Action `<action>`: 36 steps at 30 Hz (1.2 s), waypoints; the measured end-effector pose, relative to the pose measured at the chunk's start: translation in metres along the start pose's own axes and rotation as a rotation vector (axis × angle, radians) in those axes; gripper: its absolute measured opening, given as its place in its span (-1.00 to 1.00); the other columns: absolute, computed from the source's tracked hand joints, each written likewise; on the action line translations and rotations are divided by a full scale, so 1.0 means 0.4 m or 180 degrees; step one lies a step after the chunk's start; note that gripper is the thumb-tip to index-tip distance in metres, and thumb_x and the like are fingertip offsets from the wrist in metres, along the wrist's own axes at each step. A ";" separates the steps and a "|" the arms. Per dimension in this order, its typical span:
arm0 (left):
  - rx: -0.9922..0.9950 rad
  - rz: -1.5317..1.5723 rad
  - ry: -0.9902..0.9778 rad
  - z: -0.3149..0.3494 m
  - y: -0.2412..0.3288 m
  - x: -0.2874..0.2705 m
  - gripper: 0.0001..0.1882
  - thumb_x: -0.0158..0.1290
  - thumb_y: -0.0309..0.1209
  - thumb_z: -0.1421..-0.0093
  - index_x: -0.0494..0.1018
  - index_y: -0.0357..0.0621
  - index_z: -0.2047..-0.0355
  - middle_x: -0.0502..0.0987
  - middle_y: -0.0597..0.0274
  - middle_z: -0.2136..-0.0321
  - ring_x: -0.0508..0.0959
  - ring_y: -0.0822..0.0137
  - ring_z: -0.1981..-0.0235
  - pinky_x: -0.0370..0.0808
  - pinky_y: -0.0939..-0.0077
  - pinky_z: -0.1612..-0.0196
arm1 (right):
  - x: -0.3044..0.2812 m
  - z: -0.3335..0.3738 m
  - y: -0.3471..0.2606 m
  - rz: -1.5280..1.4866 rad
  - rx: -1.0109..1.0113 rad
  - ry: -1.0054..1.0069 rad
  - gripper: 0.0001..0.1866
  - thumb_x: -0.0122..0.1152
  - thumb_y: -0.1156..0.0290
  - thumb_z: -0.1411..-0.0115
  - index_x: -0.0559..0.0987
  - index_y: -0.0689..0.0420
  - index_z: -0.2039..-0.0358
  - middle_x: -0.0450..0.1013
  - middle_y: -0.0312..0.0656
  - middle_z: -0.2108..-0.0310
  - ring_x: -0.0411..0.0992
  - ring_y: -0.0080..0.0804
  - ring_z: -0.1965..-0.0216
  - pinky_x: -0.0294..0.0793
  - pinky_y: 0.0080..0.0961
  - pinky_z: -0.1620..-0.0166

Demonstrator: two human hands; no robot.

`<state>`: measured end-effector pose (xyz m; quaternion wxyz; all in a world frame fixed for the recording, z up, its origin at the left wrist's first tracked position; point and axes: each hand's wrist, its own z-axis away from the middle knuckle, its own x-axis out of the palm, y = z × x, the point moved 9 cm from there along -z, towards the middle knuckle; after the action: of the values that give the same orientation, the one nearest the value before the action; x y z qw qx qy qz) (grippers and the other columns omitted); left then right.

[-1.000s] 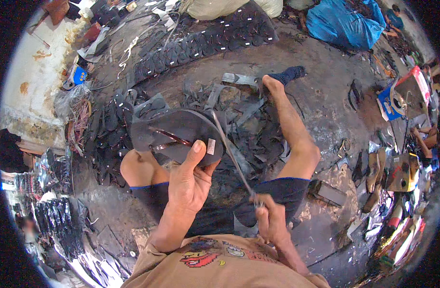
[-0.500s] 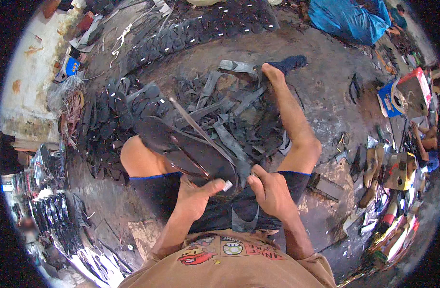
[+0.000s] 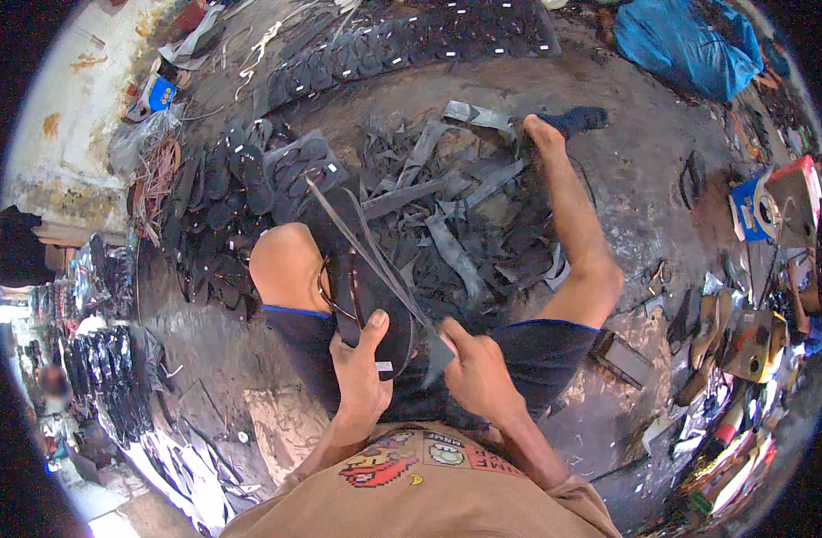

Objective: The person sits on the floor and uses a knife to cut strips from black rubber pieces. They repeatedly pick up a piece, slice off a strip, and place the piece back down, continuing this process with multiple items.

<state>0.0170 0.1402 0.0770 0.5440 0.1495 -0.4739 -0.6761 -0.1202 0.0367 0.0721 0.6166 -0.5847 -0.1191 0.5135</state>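
Observation:
In my left hand point(image 3: 364, 369) is a black sandal point(image 3: 386, 327) with glossy brown straps and a small white label at its near end. The thumb presses on the top of the sole while the other fingers wrap underneath, mostly hidden. My right hand point(image 3: 484, 375) is closed on one end of a grey-black rubber strip point(image 3: 438, 359). That strip runs up along the sandal's right edge toward its far end; whether it is still joined there I cannot tell. Both hands are over my lap, between my bent knees.
Rubber offcuts point(image 3: 456, 255) are heaped between my legs. Black sandals point(image 3: 218, 188) pile up at the left, and rows of labelled sandals point(image 3: 402, 45) lie at the back. A blue plastic sack point(image 3: 689, 49) sits far right, a dark block point(image 3: 622, 360) beside my right thigh.
The sandal has swung to point more straight away from me. My right hand has drawn off from its edge with the strip, leaving a gap. The whole view has shifted slightly.

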 end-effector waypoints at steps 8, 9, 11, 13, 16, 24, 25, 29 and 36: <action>-0.0368 -0.0215 -0.0223 0.015 -0.004 -0.016 -0.57 0.22 -0.21 -0.28 0.44 -0.25 -0.01 0.63 0.11 0.27 0.69 0.28 0.36 0.70 0.42 0.47 | 0.006 -0.014 0.042 -0.0034 -0.0204 0.0016 -0.64 0.02 0.08 -0.46 0.48 0.16 0.12 0.50 0.23 0.50 0.51 0.35 0.36 0.41 0.15 0.32; -0.0394 -0.0203 -0.0250 0.018 0.000 -0.010 -0.57 0.21 -0.21 -0.29 0.43 -0.24 -0.02 0.63 0.11 0.27 0.69 0.28 0.36 0.70 0.44 0.47 | 0.006 -0.050 0.026 0.0042 -0.0312 0.0072 -0.64 0.01 0.06 -0.47 0.47 0.15 0.16 0.49 0.20 0.53 0.50 0.33 0.40 0.40 0.14 0.35; -0.0401 -0.0215 -0.0247 0.020 0.014 -0.016 -0.56 0.19 -0.21 -0.30 0.42 -0.23 -0.05 0.63 0.11 0.26 0.69 0.28 0.36 0.69 0.47 0.47 | 0.008 -0.117 -0.017 -0.0017 -0.0442 0.0182 -0.64 0.01 0.06 -0.47 0.46 0.14 0.17 0.48 0.20 0.53 0.49 0.32 0.41 0.40 0.12 0.36; -0.0430 -0.0172 -0.0254 0.016 0.011 -0.024 -0.56 0.18 -0.22 -0.30 0.41 -0.22 -0.07 0.63 0.12 0.26 0.69 0.27 0.36 0.69 0.46 0.46 | 0.004 -0.184 -0.046 -0.0040 -0.0531 0.0386 -0.64 -0.01 0.06 -0.48 0.46 0.14 0.18 0.47 0.21 0.53 0.48 0.33 0.41 0.41 0.11 0.35; -0.0580 -0.0197 -0.0316 0.031 -0.005 -0.042 -0.52 0.22 -0.24 -0.26 0.40 -0.21 -0.09 0.62 0.11 0.24 0.68 0.24 0.39 0.69 0.41 0.47 | -0.050 -0.294 -0.058 -0.0191 -0.0615 0.0886 -0.62 -0.03 0.05 -0.49 0.47 0.14 0.19 0.48 0.16 0.53 0.50 0.25 0.42 0.43 0.03 0.35; 0.0743 -0.3229 -0.1094 0.007 0.100 0.051 -0.19 0.47 -0.39 -0.03 0.34 -0.27 -0.25 0.57 0.10 0.07 0.54 0.31 -0.04 0.49 0.50 -0.06 | -0.166 -0.329 -0.105 -0.2297 -0.0695 0.1011 -0.65 0.24 0.17 -0.41 0.59 0.28 0.25 0.41 -0.52 0.50 0.31 -0.72 0.44 0.34 -0.63 0.38; 0.1008 -0.2693 -0.1239 0.005 0.143 0.083 -0.21 0.42 -0.37 -0.09 0.31 -0.30 -0.27 0.56 0.09 0.05 0.54 0.31 -0.03 0.49 0.50 -0.05 | -0.187 -0.300 -0.108 -0.2114 -0.0585 0.1003 -0.70 0.35 0.25 -0.34 0.61 0.28 0.28 0.43 -0.50 0.49 0.32 -0.73 0.42 0.35 -0.64 0.36; 0.1117 -0.1453 -0.1152 -0.070 0.213 0.163 -0.34 0.29 -0.25 -0.27 0.31 -0.33 -0.24 0.58 0.15 0.07 0.56 0.40 0.06 0.51 0.55 0.00 | -0.159 -0.197 -0.144 -0.1779 -0.0820 0.1016 -0.68 0.31 0.29 -0.35 0.64 0.26 0.03 0.45 -0.44 0.50 0.32 -0.71 0.46 0.32 -0.63 0.38; -0.0215 -0.0744 -0.1221 -0.061 0.163 0.074 -0.58 0.11 -0.08 -0.43 0.48 -0.16 -0.06 0.61 0.39 0.18 0.58 0.58 0.20 0.54 0.63 0.10 | -0.063 0.156 0.021 -0.0252 -0.0264 0.0237 -0.66 0.01 0.15 -0.44 0.54 0.12 0.00 0.48 0.10 0.52 0.53 0.12 0.50 0.48 -0.18 0.40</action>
<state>0.0624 0.1052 0.1265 0.3666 0.0538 -0.5252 -0.7661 -0.1822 0.0527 0.0945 0.6157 -0.6234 -0.1402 0.4612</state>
